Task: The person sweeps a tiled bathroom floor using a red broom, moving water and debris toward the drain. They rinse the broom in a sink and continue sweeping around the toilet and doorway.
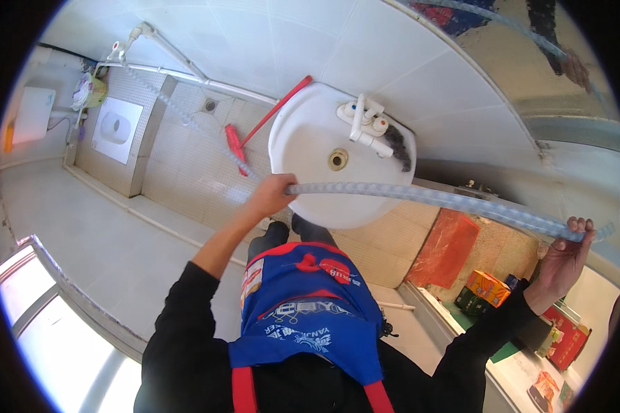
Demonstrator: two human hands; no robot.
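Observation:
A translucent bluish plastic hose point(418, 195) stretches over the near part of a white ceramic washbasin point(310, 139). My left hand point(274, 195) grips it by the basin's left front edge. From there the hose runs back to the wall tap point(116, 49) at the upper left. Near its other end, at the far right, my right hand point(568, 258) holds the hose between thumb and fingers. A white faucet with two knobs point(364, 124) stands on the basin, with a dark scouring pad or clump point(399, 148) beside it. The drain hole point(338, 159) shows uncovered.
A red broom point(274, 114) leans at the basin's left. Farther left are a squat toilet point(116, 126), a lined waste basket point(90, 92) and a floor drain point(210, 106). At right lie a red mat point(447, 248) and several boxes point(488, 288). A mirror point(537, 57) hangs above.

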